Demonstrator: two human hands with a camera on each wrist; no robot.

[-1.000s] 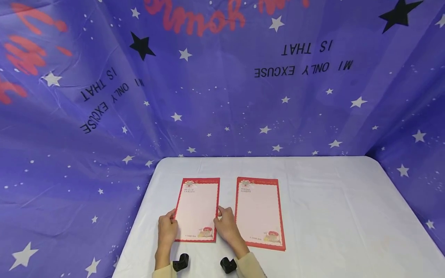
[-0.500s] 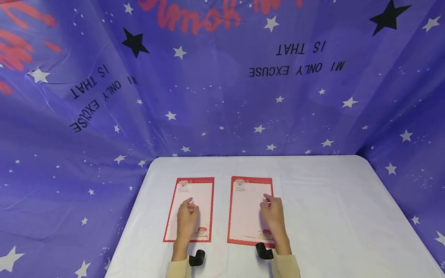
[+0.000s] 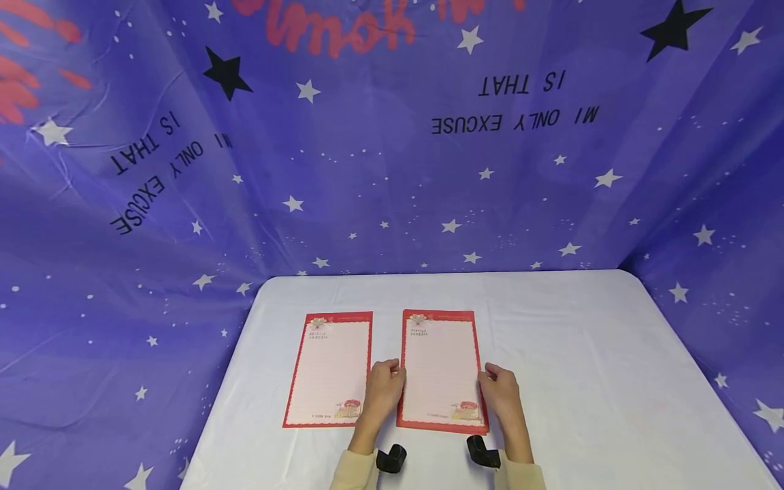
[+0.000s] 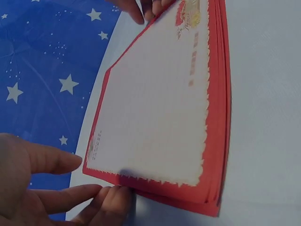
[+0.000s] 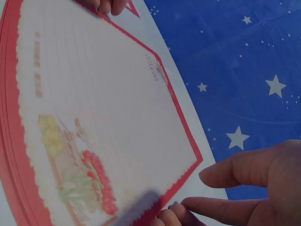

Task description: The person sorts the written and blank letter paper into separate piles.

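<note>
A stack of red-bordered stationery sheets (image 3: pixel 438 367) lies flat, with a floral drawing at its lower right; several red edges show in the left wrist view. My left hand (image 3: pixel 384 388) is at its left edge, between the stack and a second sheet (image 3: pixel 333 361) to the left. In the left wrist view its fingertips (image 4: pixel 115 200) touch the stack's edge, while another digit stays apart from the paper. On the opposite side, my right hand (image 3: pixel 501 389) has fingertips (image 5: pixel 171 215) right at the right edge. Neither hand visibly grips the paper.
A white cloth-covered table (image 3: pixel 576 381) extends to the right of the sheets. Behind and beside it hangs a purple-blue curtain (image 3: pixel 367 170) with stars and lettering. Black wrist cameras (image 3: pixel 392 459) sit at both sleeves.
Both hands have left the left sheet and moved right, passing over the papers, to the two side edges of the right stack. The head view has shifted slightly.
</note>
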